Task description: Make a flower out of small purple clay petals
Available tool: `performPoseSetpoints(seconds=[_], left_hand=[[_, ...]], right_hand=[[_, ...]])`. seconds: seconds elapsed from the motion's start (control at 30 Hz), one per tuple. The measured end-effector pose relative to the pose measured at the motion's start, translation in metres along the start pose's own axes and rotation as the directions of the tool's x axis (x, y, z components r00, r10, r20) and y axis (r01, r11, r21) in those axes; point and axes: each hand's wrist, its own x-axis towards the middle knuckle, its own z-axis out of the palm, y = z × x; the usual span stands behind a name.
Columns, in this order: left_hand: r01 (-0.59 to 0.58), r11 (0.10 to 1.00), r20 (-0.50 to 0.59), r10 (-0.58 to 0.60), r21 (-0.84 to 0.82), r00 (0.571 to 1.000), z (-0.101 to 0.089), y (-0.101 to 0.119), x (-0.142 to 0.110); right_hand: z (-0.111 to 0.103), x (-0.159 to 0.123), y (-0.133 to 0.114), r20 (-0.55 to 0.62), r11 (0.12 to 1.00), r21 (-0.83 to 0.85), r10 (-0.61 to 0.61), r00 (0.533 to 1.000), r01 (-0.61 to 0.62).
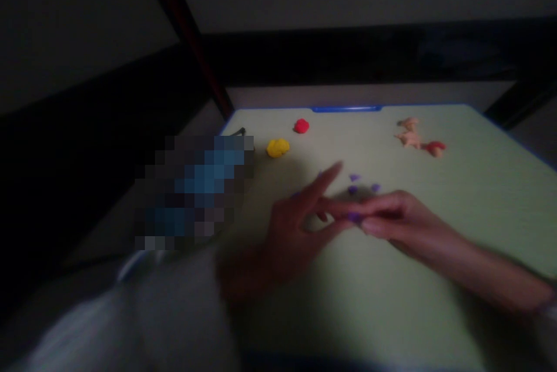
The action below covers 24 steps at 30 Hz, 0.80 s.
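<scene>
Over the middle of the table, a small purple piece of modelling clay (355,217) is pinched where the fingertips of both hands meet. My left hand (296,233) holds it between thumb and a finger, with the index finger stretched out and away. From the right, my right hand (398,215) grips the same piece between thumb and fingers. Just beyond the hands, several small purple clay bits (354,177) lie on the table, some partly hidden behind my left hand. The picture is dark and somewhat blurred.
The pale table (474,203) has a blue edge. Further back lie a yellow clay lump (277,147) and a red clay lump (301,126). Several peach-coloured clay shapes (409,138), one with red (436,147), sit at the back right. A pixelated area (195,186) covers something at the left edge.
</scene>
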Motion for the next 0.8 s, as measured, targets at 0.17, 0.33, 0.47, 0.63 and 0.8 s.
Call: performPoseSetpoints(seconds=[0.17, 0.33, 0.47, 0.63, 0.8], left_hand=[[-0.002, 0.999, 0.004, 0.002, -0.053, 1.0, -0.0002, -0.0039, 0.0005], [-0.039, 0.999, 0.01, 0.039, 0.0, 0.999, 0.0003, -0.0026, 0.0016], [-0.024, 1.0, 0.016, 0.024, 0.011, 1.0, 0.0015, 0.0021, 0.0019], [-0.06, 0.998, 0.004, 0.059, 0.036, 0.998, 0.0024, 0.0055, 0.0007], [-0.081, 0.991, 0.012, 0.08, 0.111, 0.997, 0.0023, 0.0032, 0.0008]], right_hand=[[-0.0036, 0.0004, 0.0021, -0.002, 0.998, 0.059, 0.013, 1.0, -0.013], [-0.001, -0.0001, -0.0005, 0.022, 0.998, 0.058, 0.007, 1.0, -0.008], [0.0002, 0.0007, 0.0005, 0.015, 0.998, 0.065, 0.012, 1.0, -0.013], [0.0007, 0.0019, 0.0024, -0.002, 0.998, 0.052, 0.021, 1.0, -0.021], [0.0023, 0.0015, 0.0003, -0.031, 0.999, 0.036, 0.026, 0.999, -0.025]])
